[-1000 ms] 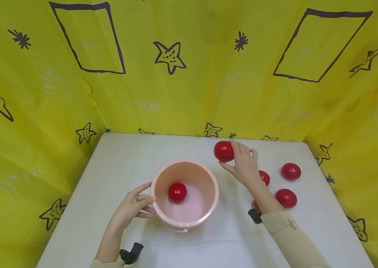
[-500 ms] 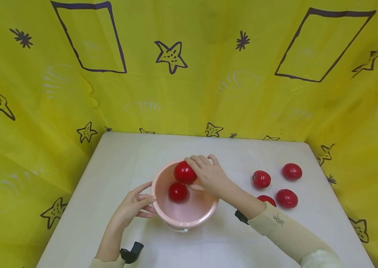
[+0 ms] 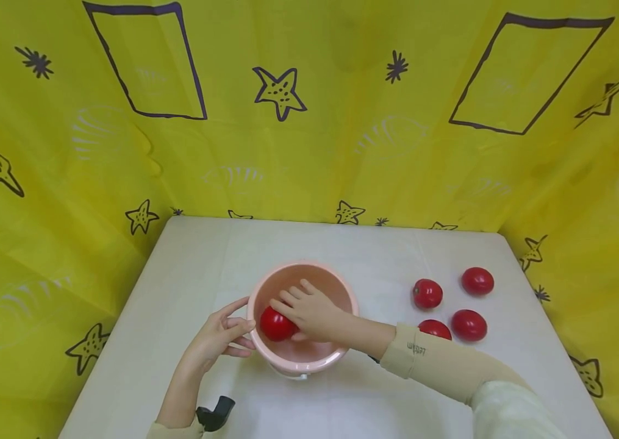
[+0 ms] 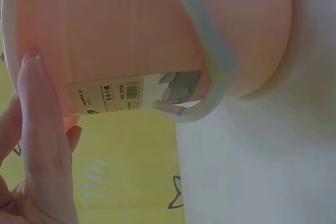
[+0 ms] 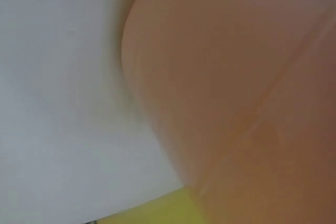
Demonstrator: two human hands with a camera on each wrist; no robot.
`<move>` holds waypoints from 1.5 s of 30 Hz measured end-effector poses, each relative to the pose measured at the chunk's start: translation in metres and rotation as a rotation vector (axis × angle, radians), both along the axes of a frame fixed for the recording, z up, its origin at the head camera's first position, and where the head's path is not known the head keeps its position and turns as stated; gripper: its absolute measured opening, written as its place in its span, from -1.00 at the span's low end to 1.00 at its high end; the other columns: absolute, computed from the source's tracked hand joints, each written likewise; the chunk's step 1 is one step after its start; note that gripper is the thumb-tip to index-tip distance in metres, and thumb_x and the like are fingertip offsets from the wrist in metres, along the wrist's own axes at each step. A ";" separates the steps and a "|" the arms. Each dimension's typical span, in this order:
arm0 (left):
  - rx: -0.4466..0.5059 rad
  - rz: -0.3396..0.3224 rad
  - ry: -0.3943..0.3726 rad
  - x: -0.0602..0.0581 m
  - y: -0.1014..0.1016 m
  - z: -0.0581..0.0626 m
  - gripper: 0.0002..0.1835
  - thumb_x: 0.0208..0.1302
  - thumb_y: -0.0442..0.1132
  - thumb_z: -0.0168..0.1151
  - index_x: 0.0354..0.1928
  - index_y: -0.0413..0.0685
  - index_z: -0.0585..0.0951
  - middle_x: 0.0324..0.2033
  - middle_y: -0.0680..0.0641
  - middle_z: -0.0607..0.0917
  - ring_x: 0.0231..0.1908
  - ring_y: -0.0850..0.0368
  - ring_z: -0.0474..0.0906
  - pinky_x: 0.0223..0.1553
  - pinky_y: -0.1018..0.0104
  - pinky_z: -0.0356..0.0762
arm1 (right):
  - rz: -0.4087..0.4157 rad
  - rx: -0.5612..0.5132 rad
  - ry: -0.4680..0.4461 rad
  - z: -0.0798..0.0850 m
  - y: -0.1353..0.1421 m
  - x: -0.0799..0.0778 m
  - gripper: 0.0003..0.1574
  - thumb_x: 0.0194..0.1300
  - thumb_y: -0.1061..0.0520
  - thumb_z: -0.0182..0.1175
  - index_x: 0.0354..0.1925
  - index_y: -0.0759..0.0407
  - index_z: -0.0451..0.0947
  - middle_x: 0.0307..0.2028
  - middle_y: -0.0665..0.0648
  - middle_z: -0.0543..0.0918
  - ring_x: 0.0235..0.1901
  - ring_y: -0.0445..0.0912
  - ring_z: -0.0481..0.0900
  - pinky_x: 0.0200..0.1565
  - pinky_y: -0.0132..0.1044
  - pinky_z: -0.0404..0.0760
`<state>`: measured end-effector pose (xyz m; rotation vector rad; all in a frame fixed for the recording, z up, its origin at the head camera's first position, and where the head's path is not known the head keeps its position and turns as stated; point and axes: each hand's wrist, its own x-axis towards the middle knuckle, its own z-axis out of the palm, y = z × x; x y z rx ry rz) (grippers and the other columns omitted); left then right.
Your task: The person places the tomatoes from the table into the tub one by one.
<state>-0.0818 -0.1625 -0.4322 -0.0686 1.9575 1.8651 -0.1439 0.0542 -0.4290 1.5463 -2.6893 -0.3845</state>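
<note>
A pink bucket (image 3: 344, 286) stands upright on the white table, mouth up. At its left rim is my left hand (image 3: 213, 341), which grips the edge with the thumb over the lip; the left wrist view has a finger (image 4: 47, 145) along the outer wall. My right hand (image 3: 314, 314) reaches down inside the bucket, fingers and thumb around a glossy, round red fruit (image 3: 276, 324) near the left inner wall. A second red fruit in the bucket is hidden behind that hand. The right wrist view is filled mostly by the bucket's outer wall (image 5: 226, 77).
Several similar red fruits (image 3: 427, 294) lie on the table (image 3: 205, 256) right of the bucket, one partly covered by my right sleeve (image 3: 441, 366). A pale handle (image 4: 215, 56) hangs against the bucket's labelled side. Yellow patterned curtain (image 3: 309, 158) encloses the table's back and sides.
My right hand has carried a red fruit leftward from above the table, over the rim and down into the bucket. My left hand has stayed on the rim.
</note>
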 end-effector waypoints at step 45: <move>-0.012 0.006 -0.025 0.001 0.001 0.002 -0.27 0.22 -0.15 0.17 0.36 -0.14 0.08 -0.22 -0.30 0.64 -0.43 -0.08 0.66 -0.37 0.10 0.63 | 0.183 0.329 0.165 -0.025 -0.018 -0.003 -0.01 -0.09 -0.34 0.28 0.28 -0.39 0.08 0.17 -0.17 0.34 0.17 -0.19 0.24 0.23 -0.19 0.20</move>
